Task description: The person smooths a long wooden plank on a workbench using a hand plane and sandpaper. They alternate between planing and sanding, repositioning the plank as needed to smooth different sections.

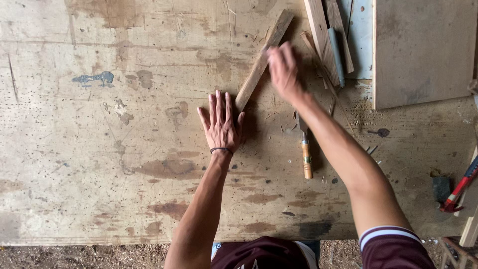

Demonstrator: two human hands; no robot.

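On stained workbench (99,149), hands (221,124) on wood strip (259,65)

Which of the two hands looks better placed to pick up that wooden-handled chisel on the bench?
Probably the right hand: the chisel lies beside and under its forearm. The left hand lies flat, pressing the near end of the wooden strip.
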